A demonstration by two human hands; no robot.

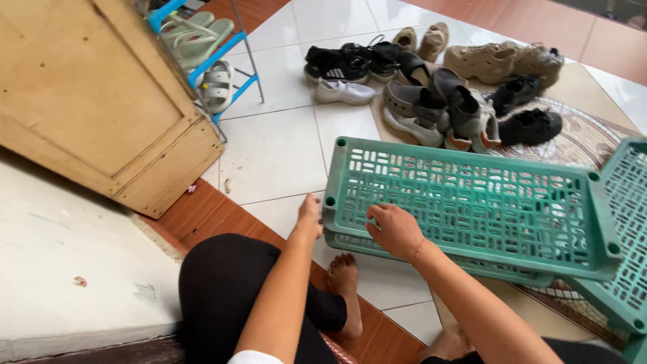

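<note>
- Head view, frame centre: green slotted shelf panel [472, 202] lies stacked on another above the tiled floor [269, 155].
- Left hand [310, 217] grips its corner, steadying it.
- Right hand [394, 229] rests curled on the slats, holding nothing.
- Shoes [431, 87] crowd the upper middle.

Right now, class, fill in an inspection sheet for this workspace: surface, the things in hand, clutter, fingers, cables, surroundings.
Surface: white tiled floor with reddish-brown border.
Things in hand: two stacked green perforated plastic shelves, tilted; another green shelf at right.
Clutter: pile of shoes on the tiles and patterned mat.
Fingers: left hand grips the shelf's corner; right hand rests on its grid.
Cables: nothing seen.
Surroundings: wooden door; blue rack holding sandals.
</note>
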